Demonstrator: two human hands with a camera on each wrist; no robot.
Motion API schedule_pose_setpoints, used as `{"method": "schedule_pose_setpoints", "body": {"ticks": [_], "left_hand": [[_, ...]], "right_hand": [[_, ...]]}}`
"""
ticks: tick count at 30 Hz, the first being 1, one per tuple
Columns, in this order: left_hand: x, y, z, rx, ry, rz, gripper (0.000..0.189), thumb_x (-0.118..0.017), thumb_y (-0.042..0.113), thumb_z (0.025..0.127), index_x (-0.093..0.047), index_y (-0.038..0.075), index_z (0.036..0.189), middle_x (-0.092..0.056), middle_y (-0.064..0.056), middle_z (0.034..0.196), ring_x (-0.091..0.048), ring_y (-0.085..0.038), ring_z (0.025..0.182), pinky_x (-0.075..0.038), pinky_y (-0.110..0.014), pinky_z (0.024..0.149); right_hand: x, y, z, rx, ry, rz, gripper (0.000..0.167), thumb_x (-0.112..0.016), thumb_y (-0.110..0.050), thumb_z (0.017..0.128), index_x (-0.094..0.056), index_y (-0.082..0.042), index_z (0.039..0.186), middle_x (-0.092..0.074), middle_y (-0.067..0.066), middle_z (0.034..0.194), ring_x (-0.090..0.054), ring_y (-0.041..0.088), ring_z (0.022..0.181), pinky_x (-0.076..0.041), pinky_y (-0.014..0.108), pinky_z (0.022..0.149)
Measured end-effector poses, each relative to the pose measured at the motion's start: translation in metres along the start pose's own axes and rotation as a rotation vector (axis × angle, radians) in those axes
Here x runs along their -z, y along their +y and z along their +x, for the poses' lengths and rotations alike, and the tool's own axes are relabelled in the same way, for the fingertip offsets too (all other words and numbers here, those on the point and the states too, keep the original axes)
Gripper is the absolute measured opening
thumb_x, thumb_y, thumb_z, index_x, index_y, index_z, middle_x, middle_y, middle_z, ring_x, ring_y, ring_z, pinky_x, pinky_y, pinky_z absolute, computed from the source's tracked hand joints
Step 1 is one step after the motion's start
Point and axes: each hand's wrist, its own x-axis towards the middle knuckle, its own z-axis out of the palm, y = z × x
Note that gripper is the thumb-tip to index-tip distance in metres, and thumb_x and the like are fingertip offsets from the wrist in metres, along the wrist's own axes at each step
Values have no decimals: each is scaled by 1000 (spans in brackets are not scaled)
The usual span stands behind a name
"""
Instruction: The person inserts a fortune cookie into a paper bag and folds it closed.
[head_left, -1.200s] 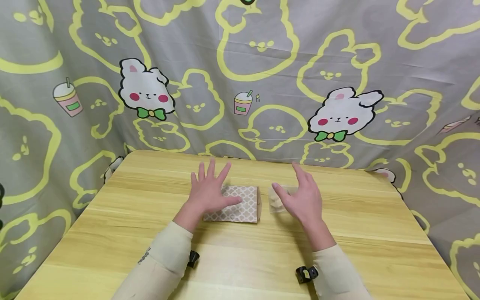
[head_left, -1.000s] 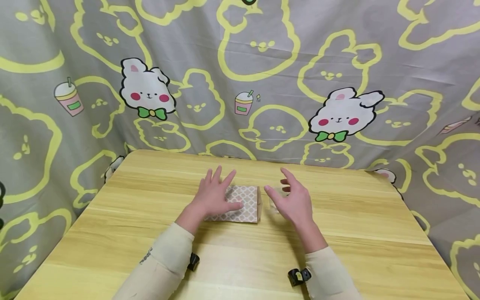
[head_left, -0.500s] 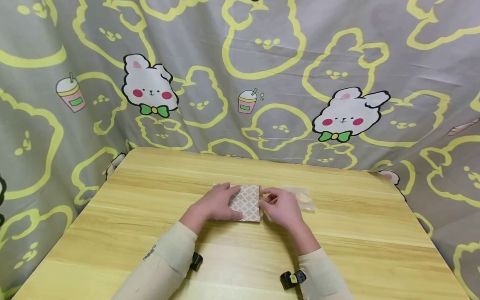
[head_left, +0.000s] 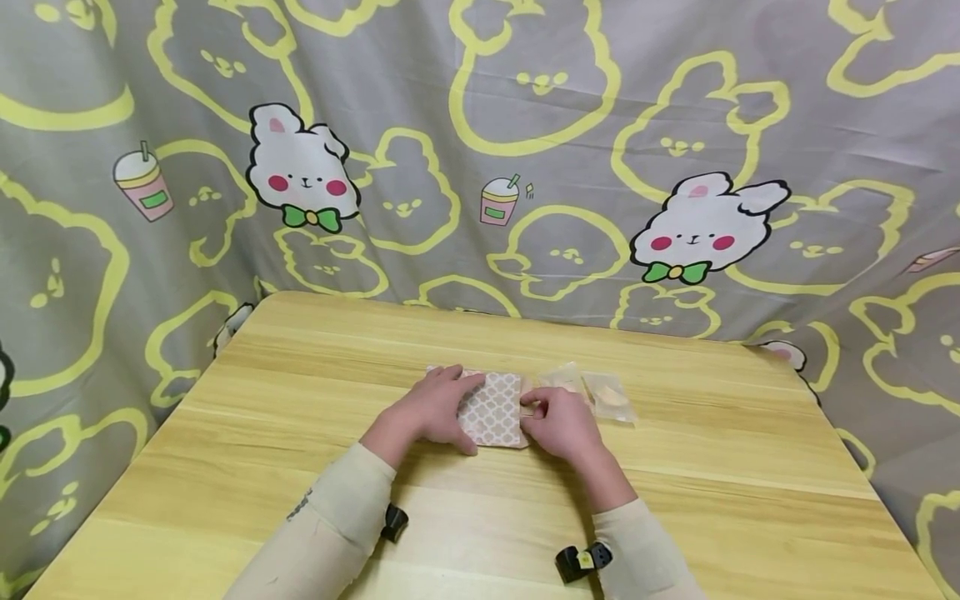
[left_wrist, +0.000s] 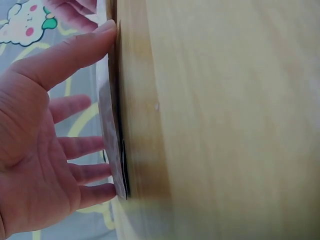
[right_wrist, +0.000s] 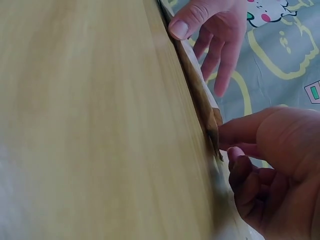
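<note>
A flat paper bag (head_left: 497, 408) with a white and beige lattice print lies on the wooden table. My left hand (head_left: 437, 410) rests on its left part with spread, mostly straight fingers. The thumb is at the near edge and the fingertips at the far edge, as the left wrist view shows. At the bag's brown right end, my right hand (head_left: 564, 423) pinches the paper between thumb and index finger. Its other fingers are curled in, seen in the right wrist view. Right behind this hand lie two clear packets, one (head_left: 558, 377) partly hidden by it and another (head_left: 613, 402) with a pale piece inside.
The wooden table (head_left: 315, 508) reaches back to a grey curtain (head_left: 420, 75) with yellow outlines and rabbit prints, which also hangs at both sides. A black wrist camera (head_left: 394, 523) sits at the left sleeve, another (head_left: 583, 562) at the right.
My right hand has moved left from above the clear packets to the bag's right end, uncovering them. My left hand has come down onto the bag, its fingers less raised.
</note>
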Motion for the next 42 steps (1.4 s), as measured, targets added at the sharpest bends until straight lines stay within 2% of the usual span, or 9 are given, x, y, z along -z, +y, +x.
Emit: {"method": "schedule_pose_setpoints", "body": {"ticks": [9, 13, 17, 22, 29, 31, 34, 36, 42], "left_hand": [[-1, -2, 1, -15, 9, 11, 109, -94, 43, 62, -41, 21, 155, -28, -20, 158, -23, -44, 141, -22, -62, 109], [-3, -4, 3, -16, 19, -3, 110, -95, 44, 61, -40, 23, 155, -27, -18, 159, -24, -43, 140, -21, -62, 109], [-3, -6, 4, -17, 22, -27, 112, -95, 44, 59, -40, 26, 155, -27, -15, 159, -24, -41, 139, -21, -59, 108], [-2, -4, 5, -13, 19, -49, 117, -97, 43, 57, -36, 30, 157, -28, -11, 160, -25, -37, 137, -23, -59, 105], [-1, -4, 8, -8, 53, -46, 120, -96, 43, 57, -33, 31, 158, -39, -5, 150, -30, -33, 130, -30, -54, 95], [0, -3, 7, -1, 58, -46, 119, -96, 42, 57, -33, 30, 158, -40, -5, 148, -30, -34, 130, -30, -55, 95], [2, -3, 7, 8, 61, -52, 119, -96, 40, 58, -33, 30, 158, -41, -7, 147, -30, -36, 131, -29, -58, 95], [3, -3, 6, 11, 66, -52, 117, -96, 38, 59, -34, 29, 158, -42, -7, 145, -30, -37, 131, -29, -59, 95], [1, -2, 6, 23, 75, -67, 115, -97, 35, 58, -37, 28, 156, -44, -6, 141, -32, -35, 129, -29, -59, 95]], "right_hand": [[-7, -2, 4, 68, 28, -19, 8, -74, -12, 81, -77, -18, 83, -52, -8, 57, -48, 12, 55, -40, 31, 52], [-9, -2, 4, 138, 36, -26, 23, -69, -4, 79, -61, -17, 63, -42, -8, 53, -40, 11, 52, -31, 30, 49], [-11, 0, 4, 222, 54, -7, 31, -64, 4, 72, -46, -16, 58, -34, -9, 51, -33, 8, 49, -25, 27, 48], [-12, 2, 4, 284, 36, 84, 26, -63, 10, 68, -53, -15, 71, -37, -9, 53, -33, 4, 48, -25, 24, 48], [-7, 1, 0, 273, 28, 118, 55, -69, 4, 70, -67, -20, 120, -39, -10, 56, -35, 4, 50, -28, 24, 49], [-3, 2, -2, 248, 40, 111, 51, -73, -5, 77, -69, -19, 126, -41, -9, 55, -37, 5, 49, -30, 25, 48], [2, 3, -6, 193, 67, 96, 39, -76, -22, 88, -71, -15, 126, -43, -7, 54, -38, 8, 47, -32, 28, 48], [6, 5, -8, 141, 76, 77, 37, -75, -31, 91, -72, -15, 125, -43, -6, 53, -37, 10, 45, -32, 31, 48], [17, 14, -12, 61, 47, 58, 40, -71, -37, 94, -70, -13, 126, -44, -3, 55, -36, 12, 47, -33, 33, 50]]}}
